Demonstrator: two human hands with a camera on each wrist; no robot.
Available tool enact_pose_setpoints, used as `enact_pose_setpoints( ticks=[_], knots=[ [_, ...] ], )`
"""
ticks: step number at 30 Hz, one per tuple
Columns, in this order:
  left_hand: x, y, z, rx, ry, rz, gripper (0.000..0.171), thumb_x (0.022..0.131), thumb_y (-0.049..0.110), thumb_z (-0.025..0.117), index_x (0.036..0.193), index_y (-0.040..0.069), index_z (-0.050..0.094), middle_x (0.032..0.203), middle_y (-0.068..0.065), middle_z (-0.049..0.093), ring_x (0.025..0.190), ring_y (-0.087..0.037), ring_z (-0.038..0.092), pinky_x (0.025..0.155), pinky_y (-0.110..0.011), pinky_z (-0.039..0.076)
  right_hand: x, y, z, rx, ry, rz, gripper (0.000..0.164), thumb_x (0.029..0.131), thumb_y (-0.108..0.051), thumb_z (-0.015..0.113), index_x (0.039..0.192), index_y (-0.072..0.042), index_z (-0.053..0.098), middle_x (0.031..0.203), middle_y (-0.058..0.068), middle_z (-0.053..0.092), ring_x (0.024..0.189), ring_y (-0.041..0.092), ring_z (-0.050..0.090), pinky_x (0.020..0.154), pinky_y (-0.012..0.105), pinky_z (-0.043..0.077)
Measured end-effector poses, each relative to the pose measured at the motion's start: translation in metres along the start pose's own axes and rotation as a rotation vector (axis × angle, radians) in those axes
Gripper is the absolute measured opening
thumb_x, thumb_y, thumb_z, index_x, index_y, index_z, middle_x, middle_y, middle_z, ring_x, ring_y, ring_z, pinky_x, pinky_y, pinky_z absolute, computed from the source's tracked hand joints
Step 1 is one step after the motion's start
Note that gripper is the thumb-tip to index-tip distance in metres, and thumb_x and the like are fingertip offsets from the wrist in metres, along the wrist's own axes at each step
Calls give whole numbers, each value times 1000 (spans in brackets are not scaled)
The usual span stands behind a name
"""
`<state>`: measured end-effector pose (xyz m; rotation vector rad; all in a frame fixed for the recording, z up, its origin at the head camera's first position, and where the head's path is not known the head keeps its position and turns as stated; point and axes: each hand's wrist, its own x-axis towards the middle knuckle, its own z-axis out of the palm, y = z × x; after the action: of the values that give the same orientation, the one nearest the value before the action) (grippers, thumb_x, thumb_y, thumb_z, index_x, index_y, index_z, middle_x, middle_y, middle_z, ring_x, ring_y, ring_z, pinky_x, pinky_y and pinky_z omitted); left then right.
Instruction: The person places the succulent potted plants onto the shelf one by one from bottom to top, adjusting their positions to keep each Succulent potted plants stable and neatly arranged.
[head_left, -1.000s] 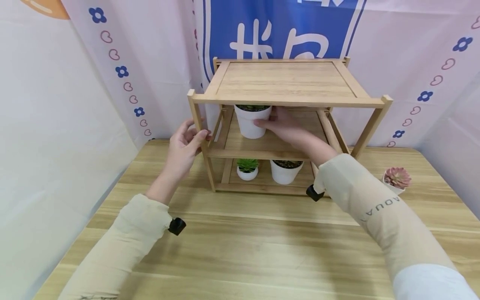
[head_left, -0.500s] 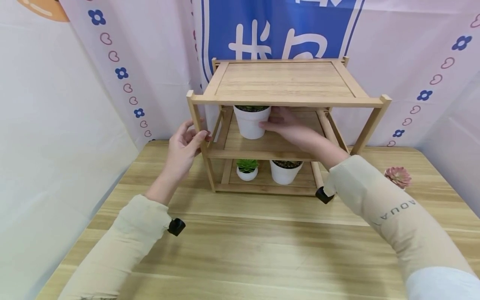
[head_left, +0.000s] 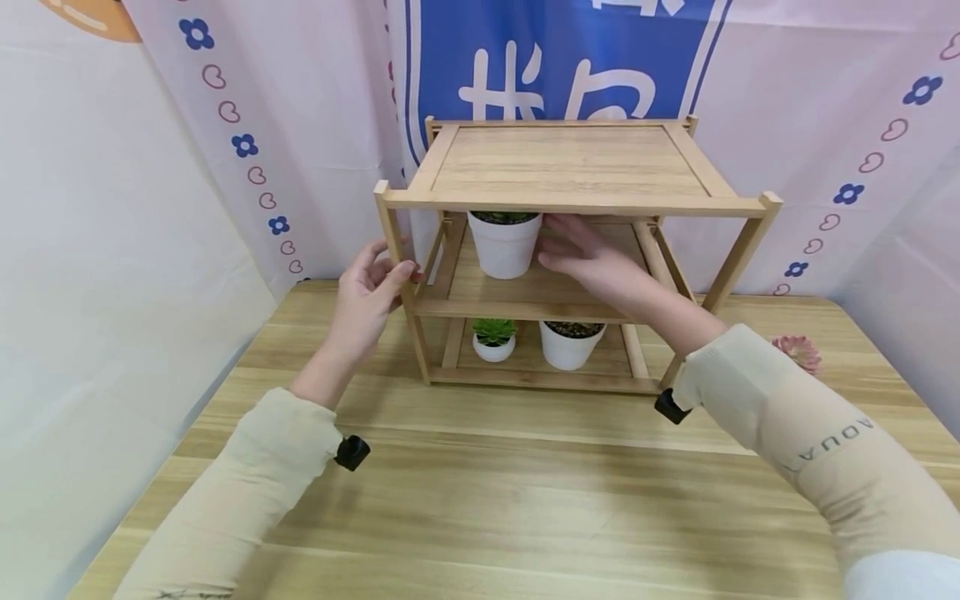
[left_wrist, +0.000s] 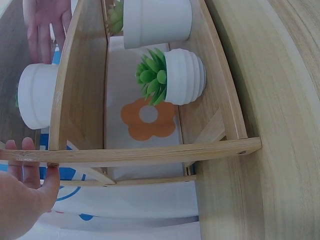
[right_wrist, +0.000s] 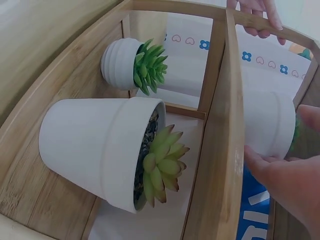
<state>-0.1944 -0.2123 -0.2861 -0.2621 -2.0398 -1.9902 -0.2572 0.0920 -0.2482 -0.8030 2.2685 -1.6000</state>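
My left hand [head_left: 367, 292] pinches the front left post of a three-tier wooden plant rack [head_left: 581, 162], thumb on one side and fingers on the other. On the middle shelf stands a white pot [head_left: 504, 248] with a plant mostly hidden by the top board. Just right of it is my right hand [head_left: 600, 262], fingers loosely extended and holding nothing; whether a fingertip still touches the pot is unclear. The bottom shelf bears a small ribbed white pot with a green succulent [left_wrist: 154, 76] and a larger white pot [right_wrist: 95, 147] with a red-tipped succulent [right_wrist: 165, 165].
A pink succulent [head_left: 798, 353] stands on the wooden table [head_left: 480, 500] to the right of the rack, partly covered by my right sleeve. Behind the rack hangs a patterned curtain with a blue panel [head_left: 555, 67].
My right hand has let go of the pot on the middle shelf and drawn back to the right. The pot stays nearly where it was, and my left hand has not moved.
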Motion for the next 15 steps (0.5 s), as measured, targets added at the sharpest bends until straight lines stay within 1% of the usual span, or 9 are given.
enact_pose_setpoints(
  ticks=[4, 10, 15],
  knots=[
    [-1, 1, 1, 6, 5, -5, 41, 106, 11, 56, 146, 4, 47, 103, 4, 67, 108, -30, 65, 104, -50, 51, -8, -1, -2, 7, -9, -17, 74, 107, -15, 55, 166, -16, 11, 170, 4, 14, 151, 29, 28, 123, 42, 26],
    [-1, 0, 1, -3, 12, 7, 39, 106, 10, 56, 144, 5, 49, 100, 4, 67, 105, -29, 66, 103, -51, 51, -19, 1, -6, 25, -62, -74, 72, 106, -9, 54, 164, -8, 12, 170, 9, 17, 151, 31, 29, 121, 42, 29],
    [-1, 0, 0, -6, 8, 6, 39, 106, 10, 56, 144, 4, 49, 101, 3, 67, 105, -28, 66, 104, -51, 50, -29, 3, -8, 40, -84, -104, 68, 105, -7, 54, 163, -4, 17, 168, 10, 23, 149, 32, 32, 120, 43, 32]
  ],
)
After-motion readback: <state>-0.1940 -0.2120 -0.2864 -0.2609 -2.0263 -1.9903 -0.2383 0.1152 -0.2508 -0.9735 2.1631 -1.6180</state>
